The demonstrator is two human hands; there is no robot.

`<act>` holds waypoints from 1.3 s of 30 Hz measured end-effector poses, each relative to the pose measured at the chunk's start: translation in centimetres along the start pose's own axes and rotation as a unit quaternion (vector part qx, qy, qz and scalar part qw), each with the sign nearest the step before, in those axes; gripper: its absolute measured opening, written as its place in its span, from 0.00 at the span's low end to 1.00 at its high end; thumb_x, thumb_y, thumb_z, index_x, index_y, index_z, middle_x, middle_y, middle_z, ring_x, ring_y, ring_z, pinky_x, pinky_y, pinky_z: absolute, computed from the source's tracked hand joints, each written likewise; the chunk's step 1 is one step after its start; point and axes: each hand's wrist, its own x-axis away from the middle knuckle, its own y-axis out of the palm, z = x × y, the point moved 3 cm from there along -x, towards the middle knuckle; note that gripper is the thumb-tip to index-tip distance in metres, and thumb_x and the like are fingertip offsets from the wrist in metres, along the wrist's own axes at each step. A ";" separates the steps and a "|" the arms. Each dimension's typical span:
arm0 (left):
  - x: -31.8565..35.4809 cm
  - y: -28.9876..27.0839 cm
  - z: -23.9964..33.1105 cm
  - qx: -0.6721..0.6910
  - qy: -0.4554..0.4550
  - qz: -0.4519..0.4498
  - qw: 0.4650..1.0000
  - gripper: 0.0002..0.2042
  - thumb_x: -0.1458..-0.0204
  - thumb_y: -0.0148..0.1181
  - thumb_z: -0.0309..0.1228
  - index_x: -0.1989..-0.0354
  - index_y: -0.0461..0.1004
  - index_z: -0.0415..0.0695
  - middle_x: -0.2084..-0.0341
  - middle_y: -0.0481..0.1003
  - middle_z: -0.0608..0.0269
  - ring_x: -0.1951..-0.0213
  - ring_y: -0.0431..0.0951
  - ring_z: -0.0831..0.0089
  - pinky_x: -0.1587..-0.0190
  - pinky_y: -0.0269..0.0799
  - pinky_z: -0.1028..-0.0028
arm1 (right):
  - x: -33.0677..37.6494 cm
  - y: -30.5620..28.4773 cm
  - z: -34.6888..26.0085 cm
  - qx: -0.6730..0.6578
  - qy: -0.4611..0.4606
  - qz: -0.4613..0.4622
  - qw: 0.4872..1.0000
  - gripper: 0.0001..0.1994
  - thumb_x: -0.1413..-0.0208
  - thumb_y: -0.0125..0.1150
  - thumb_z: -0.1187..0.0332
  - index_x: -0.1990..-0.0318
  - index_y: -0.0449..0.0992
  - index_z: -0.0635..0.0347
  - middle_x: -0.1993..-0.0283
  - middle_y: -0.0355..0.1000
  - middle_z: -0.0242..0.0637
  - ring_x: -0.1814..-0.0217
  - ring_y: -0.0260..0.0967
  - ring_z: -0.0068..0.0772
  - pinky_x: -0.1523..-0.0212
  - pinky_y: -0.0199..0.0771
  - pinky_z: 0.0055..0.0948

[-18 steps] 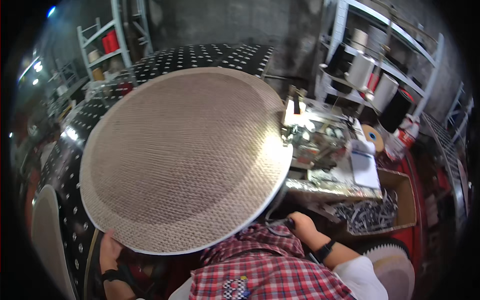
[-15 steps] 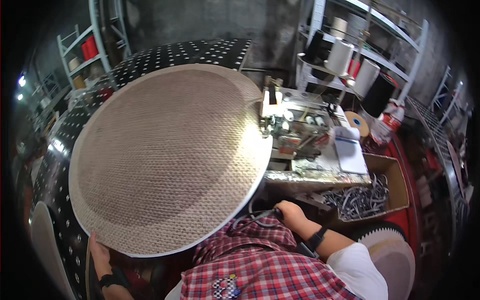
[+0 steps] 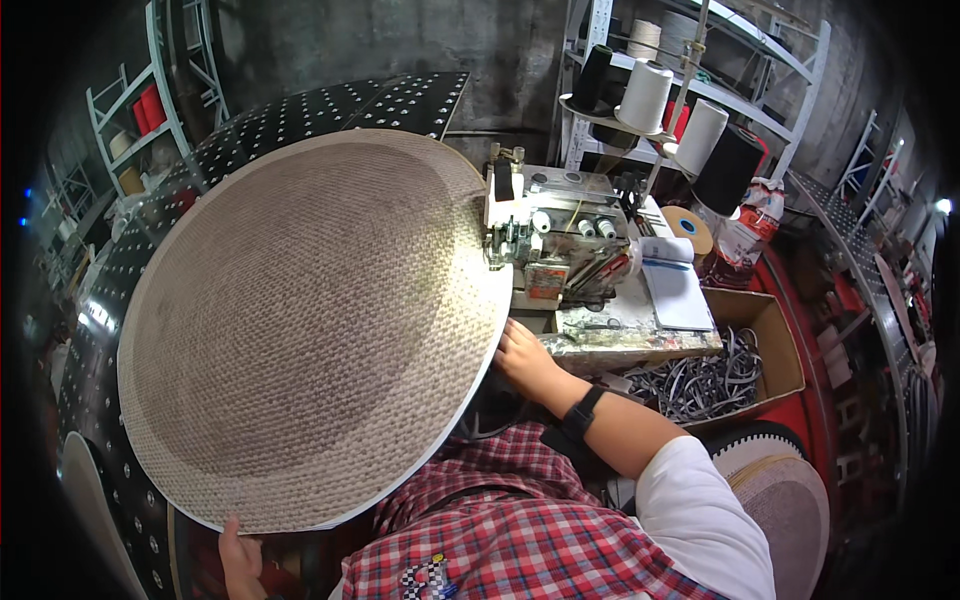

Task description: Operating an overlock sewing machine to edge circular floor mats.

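A large round woven mat [image 3: 300, 300], beige-brown with a darker centre and a white edge, lies tilted under the needle area of a sewing machine [image 3: 570, 235]. The machine's lamp brightens the mat's right side. At the mat's near left rim, my left hand [image 3: 240, 560] grips the edge, thumb on top and the other fingers mostly hidden below. My right hand [image 3: 527, 362] is at the right rim, just on my side of the machine head. Its fingers are bent against the white edge, and their tips are partly hidden.
A cardboard box [image 3: 785, 350] of grey trimmings stands right of the machine. Thread cones [image 3: 645, 98] rise behind it, beside a notepad [image 3: 680, 295] and tape roll [image 3: 688, 230]. More round mats [image 3: 785, 520] lie at lower right. A black dotted table [image 3: 85, 390] extends left.
My right hand has left a dark object near my lap and come up to the mat's right edge. My left hand has shifted right along the near rim. The view has shifted slightly.
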 end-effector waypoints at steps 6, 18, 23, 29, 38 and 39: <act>-0.7 -4.1 0.7 -0.008 -0.013 -0.042 0.999 0.25 0.52 0.46 0.36 0.46 0.53 0.39 0.51 0.61 0.55 0.51 0.63 0.59 0.50 0.58 0.60 | -1.0 1.7 -2.9 -0.001 -0.025 0.039 0.999 0.12 0.63 0.50 0.69 0.67 0.70 0.61 0.63 0.66 0.40 0.57 0.63 0.39 0.53 0.61 0.34; 0.3 -10.7 1.1 0.038 0.055 0.054 0.996 0.28 0.53 0.47 0.35 0.45 0.49 0.36 0.48 0.57 0.53 0.46 0.57 0.60 0.44 0.51 0.64 | 5.8 -1.1 -12.0 -0.163 0.104 -0.106 0.975 0.11 0.65 0.57 0.71 0.71 0.65 0.58 0.76 0.64 0.37 0.72 0.65 0.41 0.72 0.65 0.35; 3.7 -9.9 1.1 0.005 0.018 -0.003 1.000 0.31 0.57 0.50 0.33 0.44 0.47 0.37 0.46 0.55 0.53 0.46 0.57 0.59 0.44 0.51 0.63 | 6.7 -1.7 -14.9 -0.207 0.191 -0.123 0.952 0.10 0.63 0.58 0.70 0.70 0.66 0.57 0.74 0.66 0.38 0.70 0.66 0.42 0.71 0.66 0.36; 2.5 -14.5 6.0 0.130 0.056 0.181 0.973 0.22 0.55 0.42 0.21 0.48 0.53 0.35 0.51 0.59 0.48 0.49 0.60 0.63 0.47 0.56 0.61 | 8.5 -3.6 -18.6 -0.245 0.232 -0.145 0.930 0.11 0.62 0.58 0.69 0.69 0.66 0.57 0.72 0.67 0.39 0.68 0.66 0.44 0.69 0.66 0.36; 5.2 -13.2 4.2 0.009 0.004 -0.043 0.999 0.24 0.51 0.44 0.34 0.47 0.53 0.36 0.50 0.60 0.55 0.49 0.61 0.62 0.49 0.57 0.65 | 10.3 -4.0 -19.8 -0.274 0.270 -0.199 0.902 0.12 0.61 0.59 0.67 0.68 0.65 0.58 0.71 0.67 0.40 0.67 0.65 0.45 0.67 0.66 0.37; 5.4 -13.0 4.5 0.014 0.018 -0.034 0.999 0.24 0.51 0.44 0.34 0.47 0.53 0.36 0.50 0.60 0.55 0.49 0.61 0.62 0.49 0.57 0.65 | 10.2 -3.6 -19.7 -0.266 0.285 -0.217 0.895 0.12 0.61 0.59 0.68 0.67 0.65 0.57 0.71 0.67 0.41 0.66 0.65 0.45 0.67 0.66 0.37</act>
